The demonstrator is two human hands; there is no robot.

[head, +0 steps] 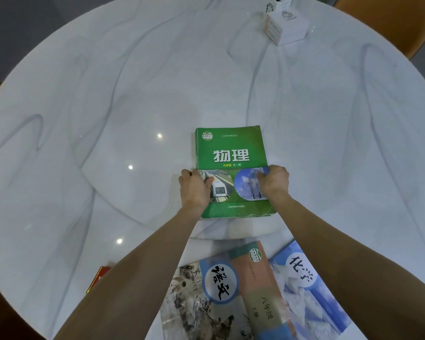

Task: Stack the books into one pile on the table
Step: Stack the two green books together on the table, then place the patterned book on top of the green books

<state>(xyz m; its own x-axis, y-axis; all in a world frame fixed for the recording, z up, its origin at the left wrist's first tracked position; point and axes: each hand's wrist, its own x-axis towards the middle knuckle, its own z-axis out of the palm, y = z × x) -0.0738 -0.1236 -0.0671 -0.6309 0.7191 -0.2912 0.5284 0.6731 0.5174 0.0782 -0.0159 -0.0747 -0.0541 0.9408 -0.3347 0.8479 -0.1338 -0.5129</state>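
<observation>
Lying nearest the person were a Chinese language textbook (206,298), a blue chemistry textbook (312,288) and a red book (100,277). Beyond them, the left hand (194,186) and right hand (274,181) each pinched a side edge of the green physics textbook (231,153), flat on the round marble table (108,94). Farthest stood white boxes (286,25).

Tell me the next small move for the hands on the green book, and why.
Probably let go of the green book and reach back for the grey book with the ink painting. The green one lies flat on the table with the left hand and right hand gripping its near side edges, while that book and the blue book lie unstacked near the table's front edge.
</observation>
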